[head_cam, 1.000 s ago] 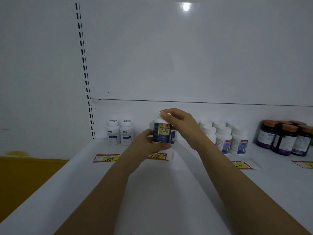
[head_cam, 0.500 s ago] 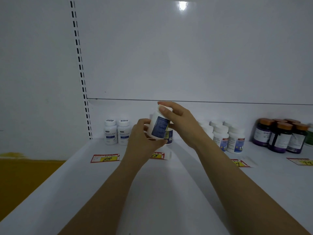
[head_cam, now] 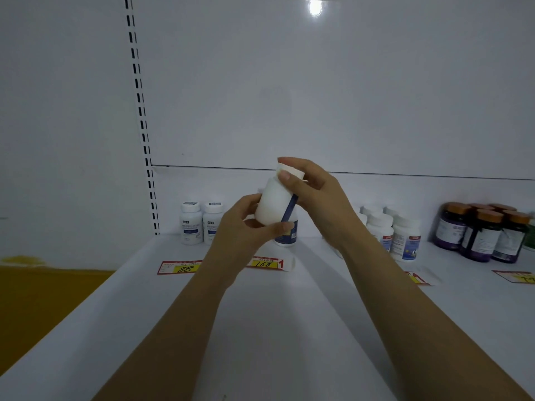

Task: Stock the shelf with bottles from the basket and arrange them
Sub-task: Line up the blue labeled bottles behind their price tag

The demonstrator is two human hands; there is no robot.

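- The white bottle (head_cam: 273,204) is held in the air above the shelf (head_cam: 289,328), in front of the back row; it tilts with its cap (head_cam: 291,169) up and to the right; its plain white side faces the camera, and only a blue edge of the label shows.
- The left hand (head_cam: 246,230) curls round the lower body of the bottle, thumb across the front; the right hand (head_cam: 315,192) pinches the cap end between thumb and fingers; both hands are closed on this one bottle.
- Just behind it a blue-labelled bottle (head_cam: 288,233) stands upright on the shelf, partly hidden by the hands; it sits behind the "168" price tag (head_cam: 267,263).
- To the left a pair of white bottles (head_cam: 201,224) stands upright behind the "88" price tag (head_cam: 181,267); to the right stand a cluster of white bottles (head_cam: 405,238) and, further out, dark bottles with brown caps (head_cam: 480,235).
- Progress, as a judgement: several groups are already shelved; the spot behind the "168" tag looks thinly stocked; this bottle is not yet set down, and its label likely needs turning to the front first.
- The basket is out of view, so how many bottles remain cannot be told.
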